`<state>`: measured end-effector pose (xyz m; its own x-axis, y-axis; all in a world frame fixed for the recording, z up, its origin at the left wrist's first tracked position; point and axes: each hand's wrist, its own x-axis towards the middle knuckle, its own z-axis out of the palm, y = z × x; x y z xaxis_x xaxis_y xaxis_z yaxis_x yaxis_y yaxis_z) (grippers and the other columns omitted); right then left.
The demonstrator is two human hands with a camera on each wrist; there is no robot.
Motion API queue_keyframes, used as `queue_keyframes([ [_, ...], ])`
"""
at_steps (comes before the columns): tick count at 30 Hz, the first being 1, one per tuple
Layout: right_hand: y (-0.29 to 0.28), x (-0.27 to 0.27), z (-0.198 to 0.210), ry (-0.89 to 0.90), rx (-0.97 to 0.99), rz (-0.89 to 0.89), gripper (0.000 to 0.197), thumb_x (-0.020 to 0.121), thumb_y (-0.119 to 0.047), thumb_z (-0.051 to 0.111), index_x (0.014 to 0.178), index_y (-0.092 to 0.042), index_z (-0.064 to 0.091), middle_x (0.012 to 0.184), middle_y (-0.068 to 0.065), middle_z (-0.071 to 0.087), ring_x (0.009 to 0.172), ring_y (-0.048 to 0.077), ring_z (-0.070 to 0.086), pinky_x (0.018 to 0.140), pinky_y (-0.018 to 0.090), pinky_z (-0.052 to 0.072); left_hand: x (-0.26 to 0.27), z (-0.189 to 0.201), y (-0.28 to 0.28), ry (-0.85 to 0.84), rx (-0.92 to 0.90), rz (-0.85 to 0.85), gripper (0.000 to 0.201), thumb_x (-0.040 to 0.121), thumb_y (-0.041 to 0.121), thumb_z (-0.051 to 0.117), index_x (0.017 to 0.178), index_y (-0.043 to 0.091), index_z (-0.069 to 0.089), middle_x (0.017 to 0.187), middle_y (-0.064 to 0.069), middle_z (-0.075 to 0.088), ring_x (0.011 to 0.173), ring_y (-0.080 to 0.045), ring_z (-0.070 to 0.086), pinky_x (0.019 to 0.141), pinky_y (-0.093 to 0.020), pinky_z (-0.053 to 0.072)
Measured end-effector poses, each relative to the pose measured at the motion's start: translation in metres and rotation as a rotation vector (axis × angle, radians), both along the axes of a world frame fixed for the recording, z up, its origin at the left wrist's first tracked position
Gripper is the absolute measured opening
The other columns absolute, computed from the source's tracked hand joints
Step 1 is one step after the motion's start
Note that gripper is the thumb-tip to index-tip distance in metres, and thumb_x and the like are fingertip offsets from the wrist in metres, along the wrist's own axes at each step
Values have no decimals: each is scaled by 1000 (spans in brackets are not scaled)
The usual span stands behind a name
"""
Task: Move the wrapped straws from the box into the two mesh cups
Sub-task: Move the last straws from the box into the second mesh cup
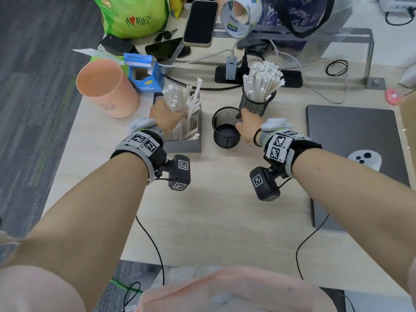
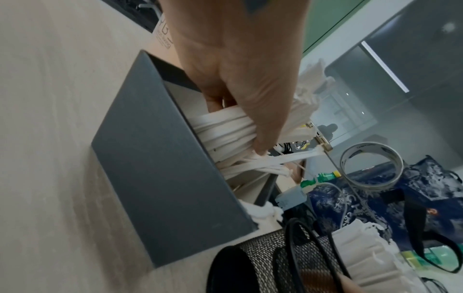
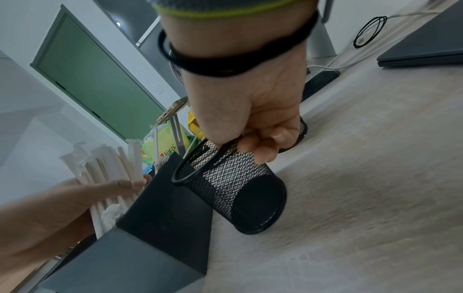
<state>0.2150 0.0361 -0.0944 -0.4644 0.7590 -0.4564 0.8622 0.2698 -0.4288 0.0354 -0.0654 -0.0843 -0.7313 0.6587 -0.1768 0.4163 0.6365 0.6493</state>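
A grey box (image 1: 183, 146) holds many white wrapped straws (image 1: 182, 100) that stand up and lean. My left hand (image 1: 167, 115) reaches into the box and grips a bundle of these straws (image 2: 225, 126). To the right, an empty black mesh cup (image 1: 226, 129) stands tilted, with my right hand (image 1: 245, 124) pinching its rim (image 3: 200, 158). Behind it a second mesh cup (image 1: 256, 104) is packed with wrapped straws (image 1: 262, 79).
A pink cup (image 1: 105, 88) and a blue carton (image 1: 145, 74) stand left of the box. Phones (image 1: 200, 21), a tape roll (image 1: 239, 16), a power strip (image 1: 258, 77) and cables lie behind. A closed laptop (image 1: 353, 154) with a white controller (image 1: 364, 159) lies right.
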Motion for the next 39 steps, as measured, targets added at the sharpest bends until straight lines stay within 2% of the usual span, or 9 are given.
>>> queue_keyframes([
  [3, -1, 0, 2, -3, 12, 17, 13, 90, -8, 40, 101, -2, 40, 116, 29, 59, 99, 45, 63, 83, 45, 48, -2, 6, 0, 6, -20, 14, 6, 81, 17, 60, 84, 13, 57, 85, -10, 59, 81, -23, 55, 70, -30, 40],
  [6, 0, 0, 0, -2, 5, 12, 18, 91, -9, 40, 106, 0, 43, 116, 28, 60, 98, 45, 63, 82, 46, 49, -2, 10, 0, 34, -28, 25, 3, 83, 17, 58, 84, 14, 58, 86, -11, 60, 95, -31, 63, 73, -32, 41],
  [13, 1, 0, -1, -28, -6, 5, 32, 91, -10, 40, 120, 3, 41, 118, 27, 59, 101, 44, 63, 85, 45, 48, 3, 11, 0, 53, -99, 74, 36, 81, 31, 68, 103, 2, 66, 106, -17, 68, 103, -30, 64, 86, -38, 48],
  [16, 2, -1, -2, -26, -8, 3, 31, 91, -10, 40, 119, 2, 42, 118, 27, 59, 101, 44, 62, 87, 47, 49, 0, 18, 2, 63, -38, 117, 20, 81, 27, 60, 67, 14, 54, 83, -14, 60, 80, -26, 57, 71, -34, 44],
  [19, 3, -1, -3, -38, -5, 13, 24, 91, -9, 40, 112, 1, 42, 118, 27, 60, 101, 44, 62, 86, 46, 49, -7, 29, 1, 79, 64, 205, 27, 72, 35, 58, 65, 14, 43, 62, -3, 45, 62, -19, 43, 56, -29, 33],
  [25, 9, -3, -8, -66, -36, 43, 36, 91, -14, 41, 123, 3, 40, 115, 27, 62, 101, 42, 62, 84, 44, 50, -3, 56, 4, 22, 94, 387, 39, 82, 30, 57, 55, 22, 29, 59, 3, 36, 75, -20, 43, 69, -30, 33],
  [29, 12, -2, -8, -46, -84, 44, 28, 91, -15, 41, 114, 1, 43, 96, 23, 68, 67, 32, 60, 70, 39, 53, 6, 72, 7, -23, 120, 415, 42, 82, 28, 56, 55, 20, 25, 57, 3, 29, 70, -20, 40, 69, -31, 31],
  [33, 12, 3, -1, 33, -171, 36, 8, 92, -12, 38, 100, -9, 40, 61, 8, 58, 24, 9, 47, 27, 11, 30, 20, 83, 14, -129, 172, 410, 33, 79, 25, 60, 60, 18, 33, 64, 5, 37, 81, -19, 44, 73, -30, 36],
  [39, 9, 12, 6, 113, -151, -6, 26, 97, -37, 36, 100, -11, 42, 58, 2, 58, 42, 20, 47, 46, 26, 35, 45, 89, 23, -286, 366, 460, 31, 76, 28, 67, 100, 15, 51, 88, 6, 53, 91, -13, 50, 81, -27, 42],
])
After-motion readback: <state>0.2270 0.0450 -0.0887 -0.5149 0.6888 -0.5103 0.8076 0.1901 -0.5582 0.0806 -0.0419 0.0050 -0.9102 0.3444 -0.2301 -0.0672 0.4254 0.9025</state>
